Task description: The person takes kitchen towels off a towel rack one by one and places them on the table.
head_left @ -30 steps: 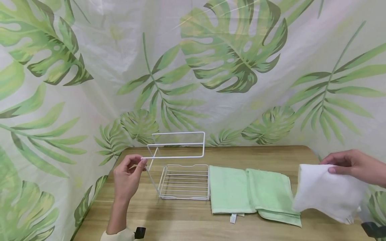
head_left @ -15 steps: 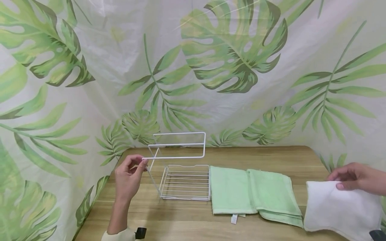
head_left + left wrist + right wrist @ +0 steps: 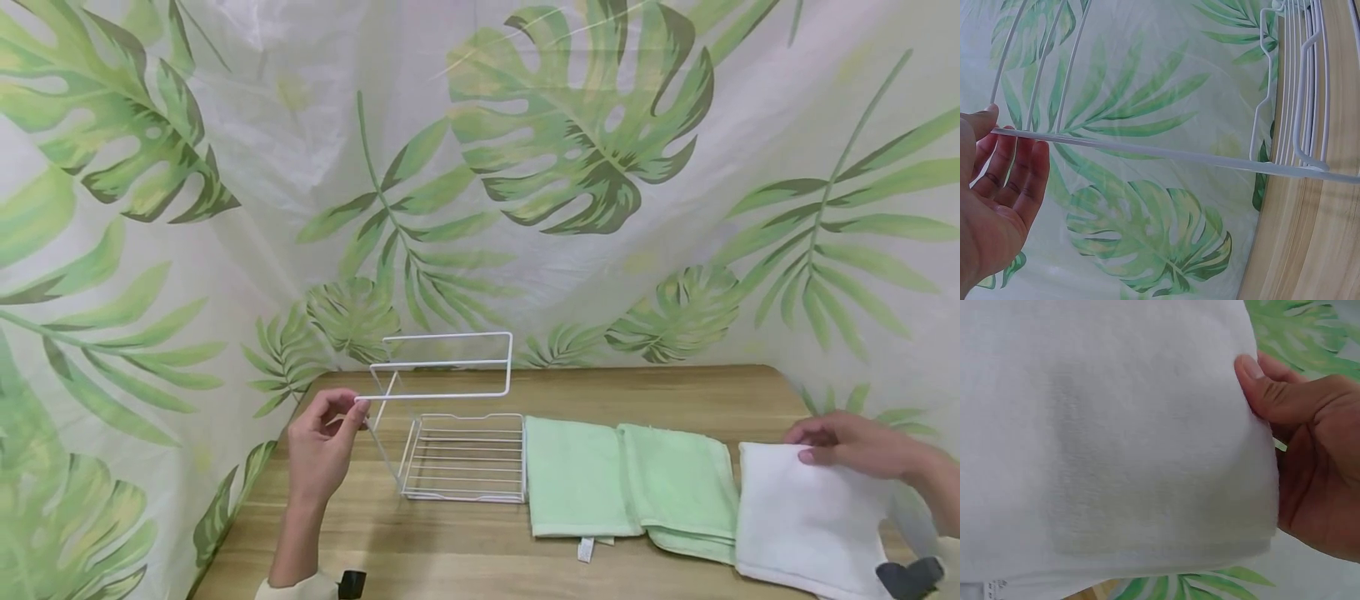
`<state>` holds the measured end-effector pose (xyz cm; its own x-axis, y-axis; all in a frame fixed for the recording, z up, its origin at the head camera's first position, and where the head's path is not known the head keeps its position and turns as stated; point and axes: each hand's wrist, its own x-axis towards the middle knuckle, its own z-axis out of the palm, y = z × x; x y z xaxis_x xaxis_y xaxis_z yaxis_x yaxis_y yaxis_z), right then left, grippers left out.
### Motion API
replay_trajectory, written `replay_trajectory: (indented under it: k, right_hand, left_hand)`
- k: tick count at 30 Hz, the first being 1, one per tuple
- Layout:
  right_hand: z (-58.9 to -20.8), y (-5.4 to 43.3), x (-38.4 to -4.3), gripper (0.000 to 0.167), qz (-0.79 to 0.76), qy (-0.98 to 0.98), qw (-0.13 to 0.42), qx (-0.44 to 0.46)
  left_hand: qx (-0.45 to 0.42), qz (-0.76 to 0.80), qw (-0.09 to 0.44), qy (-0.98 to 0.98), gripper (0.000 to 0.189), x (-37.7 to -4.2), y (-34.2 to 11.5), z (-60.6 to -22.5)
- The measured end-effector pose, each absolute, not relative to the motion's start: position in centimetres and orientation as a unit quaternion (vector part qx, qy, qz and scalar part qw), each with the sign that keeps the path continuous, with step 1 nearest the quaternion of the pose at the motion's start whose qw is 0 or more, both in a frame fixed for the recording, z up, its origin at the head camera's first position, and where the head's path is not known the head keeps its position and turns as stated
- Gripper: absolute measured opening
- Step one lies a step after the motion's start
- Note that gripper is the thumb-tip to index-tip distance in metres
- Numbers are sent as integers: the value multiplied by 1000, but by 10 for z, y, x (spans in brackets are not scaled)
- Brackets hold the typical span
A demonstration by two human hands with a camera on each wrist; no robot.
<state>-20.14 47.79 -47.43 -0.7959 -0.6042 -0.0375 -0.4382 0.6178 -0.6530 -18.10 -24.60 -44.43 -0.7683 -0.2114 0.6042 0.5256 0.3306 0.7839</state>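
A white wire rack (image 3: 457,442) stands on the wooden table (image 3: 465,550), left of centre. My left hand (image 3: 321,446) pinches the left end of its front top bar; in the left wrist view the thumb and fingers (image 3: 997,169) close on that bar (image 3: 1147,150). To the right of the rack two folded green towels (image 3: 630,487) lie flat side by side. My right hand (image 3: 855,446) grips the far edge of a folded white towel (image 3: 806,517), which lies at the table's right end, against the green ones. In the right wrist view the thumb (image 3: 1272,394) presses on the white towel (image 3: 1104,437).
A leaf-printed curtain (image 3: 525,167) hangs close behind the table and wraps round both sides. The table's front strip (image 3: 465,567) is bare wood. A small white label (image 3: 585,548) sticks out from under the green towels.
My right hand has brought the white towel down from the air and left onto the table beside the green towels. My left hand stays on the rack's bar.
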Motion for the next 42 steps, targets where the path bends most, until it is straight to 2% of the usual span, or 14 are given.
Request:
replay_trajectory:
  k: [4, 7, 16, 21, 26, 34, 42]
  right_hand:
    - [-493, 471, -211, 15, -292, 903, 42, -313]
    - [-505, 467, -217, 16, -280, 906, -2, -318]
    - [-528, 455, -228, 20, -240, 933, -75, -258]
    - [-539, 447, -229, 15, -229, 947, -81, -209]
    - [-555, 445, -229, 17, -205, 956, -98, -186]
    - [-569, 439, -227, 21, -225, 965, -48, -130]
    - [-563, 435, -224, 21, -235, 960, -84, -130]
  left_hand:
    - [-107, -569, 324, -748, 8, -180, -247, -444]
    - [-107, -568, 325, -749, 8, -180, -247, -444]
    - [-105, -568, 325, -749, 9, -179, -244, -443]
    - [-105, -568, 326, -748, 9, -180, -244, -443]
    - [-110, -571, 324, -746, 9, -181, -243, -444]
    - [-117, -570, 327, -745, 10, -183, -245, -444]
    - [-113, -566, 333, -746, 9, -183, -247, -445]
